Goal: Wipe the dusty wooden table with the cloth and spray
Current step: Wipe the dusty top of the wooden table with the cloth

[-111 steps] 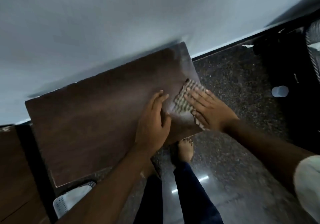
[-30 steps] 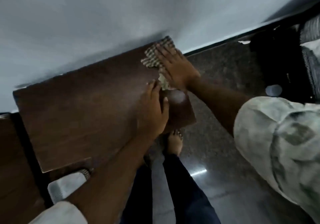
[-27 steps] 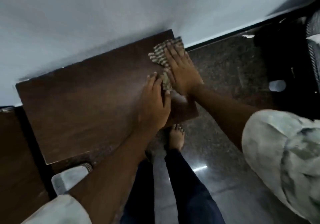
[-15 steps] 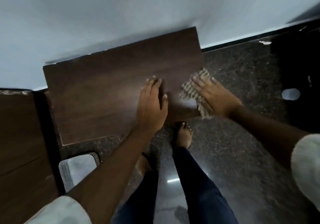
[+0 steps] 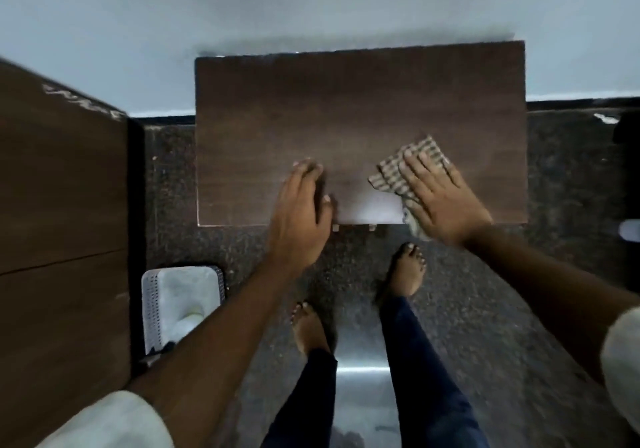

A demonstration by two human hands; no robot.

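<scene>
Now the right hand, fingers spread flat, presses the cloth on the desk; dusty wood stretches toward the frame's left, past the flat, spread left hand.

Checked cloth flat on dark wooden table.

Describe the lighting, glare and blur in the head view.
Head view: dim, soft light; a pale sheen on the table between the left hand and the cloth; a bright reflection on the floor; left fingertips smeared; edges bowed by the wide lens.
</scene>
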